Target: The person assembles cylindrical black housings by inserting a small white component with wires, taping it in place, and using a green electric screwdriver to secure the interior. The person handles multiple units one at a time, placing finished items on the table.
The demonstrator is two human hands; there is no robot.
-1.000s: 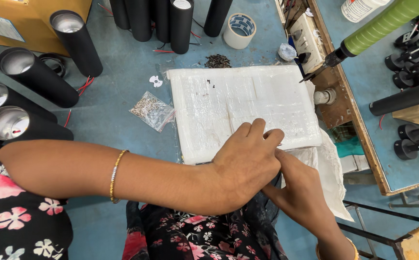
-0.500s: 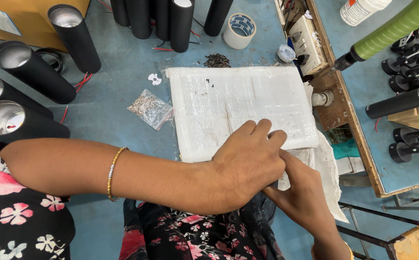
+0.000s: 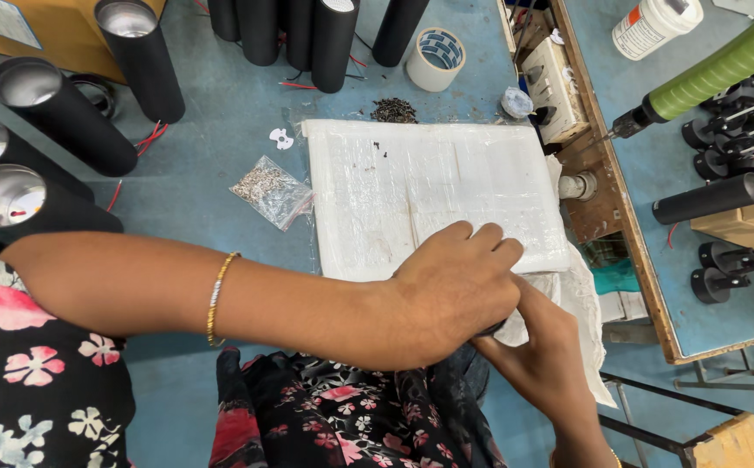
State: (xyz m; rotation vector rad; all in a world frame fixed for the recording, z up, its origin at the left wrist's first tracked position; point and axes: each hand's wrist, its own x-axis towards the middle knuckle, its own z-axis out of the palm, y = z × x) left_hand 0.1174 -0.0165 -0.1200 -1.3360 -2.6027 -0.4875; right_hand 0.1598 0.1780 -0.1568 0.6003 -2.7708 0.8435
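Two hands meet at the near right corner of the white wrapped slab [image 3: 433,195], which lies flat on the blue tabletop [image 3: 212,156], long axis left to right. Your left hand [image 3: 450,290] rests over that edge, fingers curled down; whether they grip anything you cannot tell. Your right hand [image 3: 550,355] sits beneath it, pinching the white cloth [image 3: 585,299] under the slab's corner.

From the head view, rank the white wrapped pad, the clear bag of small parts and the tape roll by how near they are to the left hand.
1. White wrapped pad: under the left hand, which touches its near edge.
2. Clear bag of small parts: on the blue table, left of the pad.
3. Tape roll: at the far side, beyond the pad.
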